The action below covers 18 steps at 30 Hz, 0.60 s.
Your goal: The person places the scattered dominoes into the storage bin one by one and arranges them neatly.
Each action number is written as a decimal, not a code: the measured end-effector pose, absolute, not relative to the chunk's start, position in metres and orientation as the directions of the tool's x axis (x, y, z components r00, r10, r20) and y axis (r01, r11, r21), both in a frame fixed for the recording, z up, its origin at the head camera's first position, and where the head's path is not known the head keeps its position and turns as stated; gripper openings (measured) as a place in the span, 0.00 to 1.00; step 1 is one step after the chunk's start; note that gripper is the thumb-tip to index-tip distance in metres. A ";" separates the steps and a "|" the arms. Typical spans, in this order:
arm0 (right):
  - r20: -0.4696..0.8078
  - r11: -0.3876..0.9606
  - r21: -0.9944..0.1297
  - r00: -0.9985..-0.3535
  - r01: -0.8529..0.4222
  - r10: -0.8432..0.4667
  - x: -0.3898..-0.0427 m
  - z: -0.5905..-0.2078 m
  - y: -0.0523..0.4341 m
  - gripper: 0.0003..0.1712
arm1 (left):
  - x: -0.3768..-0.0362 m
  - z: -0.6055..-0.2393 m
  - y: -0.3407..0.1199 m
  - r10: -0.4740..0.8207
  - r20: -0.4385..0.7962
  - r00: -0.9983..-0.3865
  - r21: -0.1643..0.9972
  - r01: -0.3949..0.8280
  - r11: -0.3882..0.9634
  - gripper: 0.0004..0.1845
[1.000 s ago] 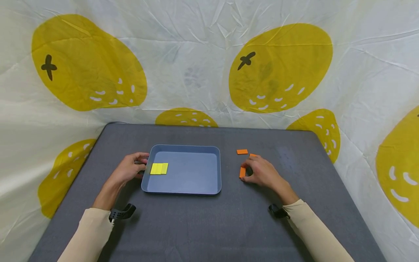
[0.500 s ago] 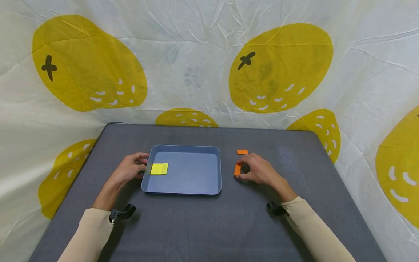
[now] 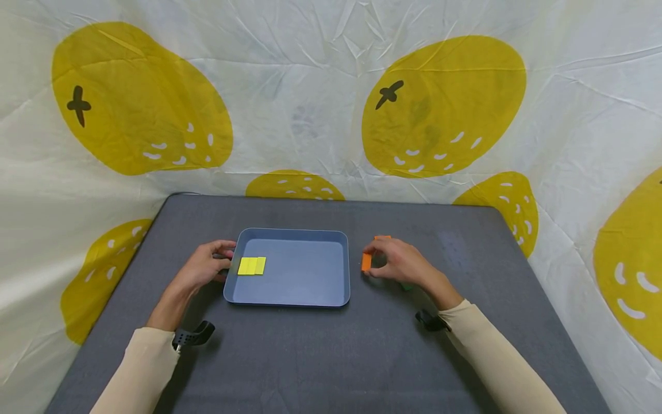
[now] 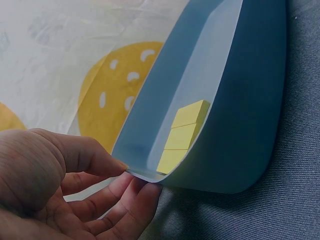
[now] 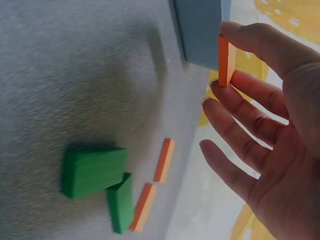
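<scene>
You get bright, even light with soft shadows. Your head view bows at its edges. The green blocks (image 5: 95, 172) in the lower left of your right wrist view are blurred.

the tray (image 3: 289, 296) sits at the middle of the surface (image 3: 320, 356). 3 tiles (image 3: 251, 265) lie in a row inside it at 9 o'clock. the left hand (image 3: 204, 267) holds its 9 o'clock rim. at its 3 o'clock the right hand (image 3: 400, 263) pinches 1 block (image 3: 366, 261) upright, with blocks (image 5: 95, 172) and flat pieces (image 5: 164, 160) on the surface beneath it.

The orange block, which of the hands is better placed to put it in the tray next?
Right. The right hand already pinches the orange block just beside the blue tray. The left hand grips the tray's far rim, likely steadying it, beside the yellow blocks.
</scene>
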State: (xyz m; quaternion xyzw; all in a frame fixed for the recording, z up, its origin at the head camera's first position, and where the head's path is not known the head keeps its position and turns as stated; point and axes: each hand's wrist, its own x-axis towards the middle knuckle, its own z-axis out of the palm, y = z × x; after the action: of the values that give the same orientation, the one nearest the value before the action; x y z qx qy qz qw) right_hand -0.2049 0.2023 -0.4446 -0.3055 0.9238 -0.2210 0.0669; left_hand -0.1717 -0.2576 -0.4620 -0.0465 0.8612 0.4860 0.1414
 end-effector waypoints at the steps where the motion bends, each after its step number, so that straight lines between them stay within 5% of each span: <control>1: 0.015 0.710 -0.452 -0.800 -0.541 -0.600 -0.206 -0.443 0.201 0.24 | -0.172 -0.462 -0.258 0.058 -0.289 -0.955 0.825 -0.218 0.522 0.28; 18: 0.035 0.658 -0.449 -0.748 -0.604 -0.663 -0.218 -0.421 0.168 0.24 | -0.171 -0.462 -0.257 0.053 -0.299 -0.953 0.823 -0.229 0.519 0.28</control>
State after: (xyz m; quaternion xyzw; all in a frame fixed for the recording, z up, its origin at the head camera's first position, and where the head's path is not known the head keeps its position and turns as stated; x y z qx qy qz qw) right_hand -0.2179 0.1679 -0.4213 -0.3488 0.9082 -0.2217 0.0660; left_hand -0.1712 -0.2571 -0.4620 -0.0512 0.8595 0.4875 0.1448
